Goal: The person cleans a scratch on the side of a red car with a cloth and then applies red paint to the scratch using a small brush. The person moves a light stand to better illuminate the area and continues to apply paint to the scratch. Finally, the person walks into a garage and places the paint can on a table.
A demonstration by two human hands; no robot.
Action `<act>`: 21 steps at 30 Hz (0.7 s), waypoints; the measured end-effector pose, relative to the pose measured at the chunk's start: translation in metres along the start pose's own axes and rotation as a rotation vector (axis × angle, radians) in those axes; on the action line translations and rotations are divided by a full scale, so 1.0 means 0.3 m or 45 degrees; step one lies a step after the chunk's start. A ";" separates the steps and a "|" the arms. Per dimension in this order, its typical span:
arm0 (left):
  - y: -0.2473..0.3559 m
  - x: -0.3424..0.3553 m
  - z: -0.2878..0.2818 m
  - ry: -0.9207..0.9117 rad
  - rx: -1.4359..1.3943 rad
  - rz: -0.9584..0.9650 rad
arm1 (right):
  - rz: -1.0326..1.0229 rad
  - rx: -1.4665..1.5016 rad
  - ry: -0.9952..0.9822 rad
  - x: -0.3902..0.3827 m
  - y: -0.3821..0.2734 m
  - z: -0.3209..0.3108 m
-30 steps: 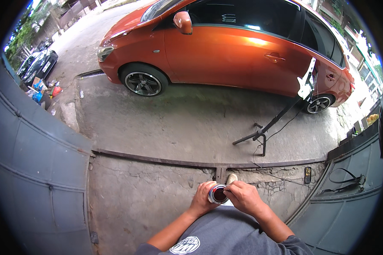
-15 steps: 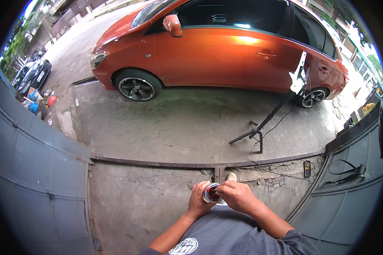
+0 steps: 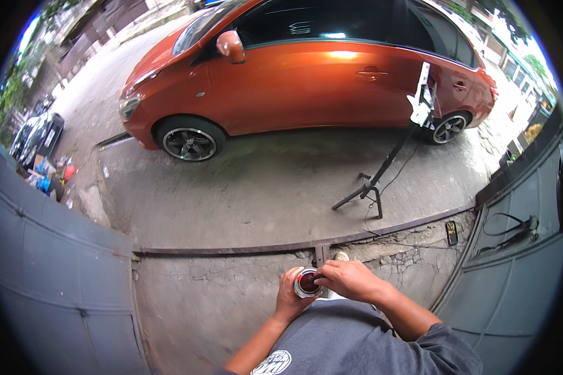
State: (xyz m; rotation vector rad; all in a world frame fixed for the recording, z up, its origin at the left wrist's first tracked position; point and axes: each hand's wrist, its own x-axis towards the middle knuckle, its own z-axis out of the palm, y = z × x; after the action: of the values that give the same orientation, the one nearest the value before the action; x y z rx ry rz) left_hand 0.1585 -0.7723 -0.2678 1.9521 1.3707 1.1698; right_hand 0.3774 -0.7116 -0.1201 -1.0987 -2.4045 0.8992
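Note:
In front of my body, my left hand [image 3: 288, 292] is wrapped round the side of a small open metal can [image 3: 298, 290]. A dark red, glossy content, which looks like paint, shows inside its rim. My right hand [image 3: 349, 279] is closed just right of the can, pinching a short dark stick-like tool [image 3: 318, 276]. The tool's tip reaches over the rim into the opening. Most of its length is hidden by my fingers, so its exact kind is unclear.
An orange car [image 3: 281, 87] stands across the concrete beyond me. A black tripod stand [image 3: 381, 169] with a white top is before its rear door. Grey metal gates [image 3: 50, 269] flank me, and a metal rail [image 3: 231, 250] crosses the ground. A phone-like object [image 3: 451, 233] lies right.
The head view has shifted, so the car and stand sit farther left. My right hand has moved slightly right, uncovering more of the can's red inside and the dark tool.

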 end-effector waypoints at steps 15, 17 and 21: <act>-0.034 -0.045 0.121 -0.082 -0.697 -0.462 | -1.647 -0.651 0.188 0.494 -0.867 -0.150; -0.024 -0.040 0.117 -0.079 -0.639 -0.491 | -1.809 -0.741 0.218 0.471 -1.029 -0.138; -0.018 -0.062 0.090 -0.059 -0.603 -0.511 | -1.877 -0.729 0.185 0.409 -1.230 -0.123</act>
State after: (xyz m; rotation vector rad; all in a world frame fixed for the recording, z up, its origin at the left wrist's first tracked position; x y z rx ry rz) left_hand 0.1763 -0.7851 -0.2928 1.2966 1.2445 1.1170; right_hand 0.1169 -0.7865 0.1613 0.5997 -2.4607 -0.3634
